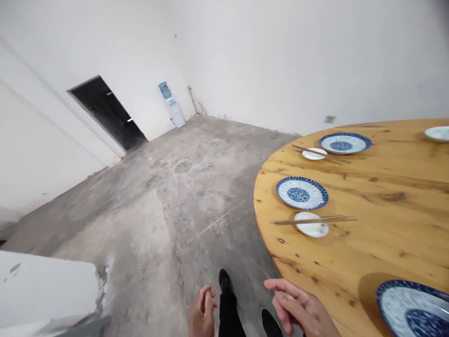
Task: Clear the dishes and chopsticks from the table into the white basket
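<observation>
My left hand (202, 312) is low in the view over the concrete floor, its fingers loosely bent and nothing in them. To its right, my right hand (298, 306) hovers beside the rim of the round wooden table (386, 248), empty, with the index finger stretched out and the others half curled. The nearest tableware to it is a blue-and-white plate (414, 304), cut off at the lower right corner. Further up the table, a pair of chopsticks (336, 219) rests across a small white dish (310, 229), beside another patterned plate (301, 193).
Beyond are a third patterned plate (345, 142) and a small dish (315, 153) with chopsticks across it. A water dispenser (173, 110) stands by the far wall, near a dark doorway (108, 112). A white block (45, 285) is at lower left.
</observation>
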A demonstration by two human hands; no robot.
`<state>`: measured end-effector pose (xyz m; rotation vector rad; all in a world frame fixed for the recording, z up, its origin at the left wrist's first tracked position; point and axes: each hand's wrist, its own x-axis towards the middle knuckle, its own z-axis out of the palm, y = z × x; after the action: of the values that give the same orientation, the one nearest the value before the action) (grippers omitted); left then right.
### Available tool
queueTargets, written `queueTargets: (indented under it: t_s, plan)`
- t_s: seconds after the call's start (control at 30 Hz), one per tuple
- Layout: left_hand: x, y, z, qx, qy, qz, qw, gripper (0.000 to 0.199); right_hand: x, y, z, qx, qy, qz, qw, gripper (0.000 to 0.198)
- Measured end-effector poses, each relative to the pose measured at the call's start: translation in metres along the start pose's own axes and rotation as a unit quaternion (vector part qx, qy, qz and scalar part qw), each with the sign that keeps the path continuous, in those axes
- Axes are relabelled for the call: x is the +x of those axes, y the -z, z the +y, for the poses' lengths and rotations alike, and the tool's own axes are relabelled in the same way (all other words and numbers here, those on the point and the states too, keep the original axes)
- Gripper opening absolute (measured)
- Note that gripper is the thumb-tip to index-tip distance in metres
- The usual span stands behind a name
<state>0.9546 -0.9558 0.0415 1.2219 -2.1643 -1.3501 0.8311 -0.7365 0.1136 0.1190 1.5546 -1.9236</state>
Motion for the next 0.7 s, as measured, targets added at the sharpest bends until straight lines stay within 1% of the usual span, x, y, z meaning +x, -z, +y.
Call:
queueTargets:
  t_s: [0.07, 0.13, 0.2, 0.3, 0.4, 0.47, 0.53, 0.6, 0.7]
  plan:
    - [0.041, 0.006, 0.009, 0.004, -0.011, -0.039, 0.999, 0.063, 0.024, -0.02, -0.004, 0.002, -0.008, -0.005, 1.0, 0.049]
    - [0.085, 0.014, 0.02, 0.013, -0.02, -0.064, 0.998, 0.063, 0.052, -0.043, -0.01, 0.001, -0.012, -0.008, 1.0, 0.047]
    - [0.129, 0.023, 0.029, 0.019, -0.032, -0.075, 0.997, 0.062, 0.081, -0.068, -0.019, -0.007, -0.013, 0.004, 1.0, 0.045]
    - [0.191, 0.037, 0.035, 0.02, -0.047, -0.092, 0.995, 0.06, 0.12, -0.108, -0.035, -0.023, -0.004, 0.015, 1.0, 0.043]
    - [0.246, 0.041, 0.039, 0.026, -0.06, -0.115, 0.991, 0.058, 0.151, -0.141, -0.049, -0.04, 0.008, 0.011, 0.999, 0.04]
    - [0.277, 0.035, 0.044, 0.044, -0.077, -0.133, 0.987, 0.054, 0.168, -0.156, -0.054, -0.048, 0.008, 0.019, 0.999, 0.039]
    - [0.301, 0.02, 0.055, 0.052, -0.098, -0.158, 0.981, 0.052, 0.184, -0.164, -0.055, -0.05, 0.005, 0.03, 0.998, 0.039]
    - [0.318, -0.003, 0.07, 0.044, -0.118, -0.196, 0.972, 0.052, 0.201, -0.167, -0.055, -0.051, 0.0, 0.043, 0.998, 0.04]
    - [0.336, -0.043, 0.097, 0.023, -0.143, -0.268, 0.952, 0.052, 0.228, -0.164, -0.062, -0.05, 0.004, 0.067, 0.997, 0.039]
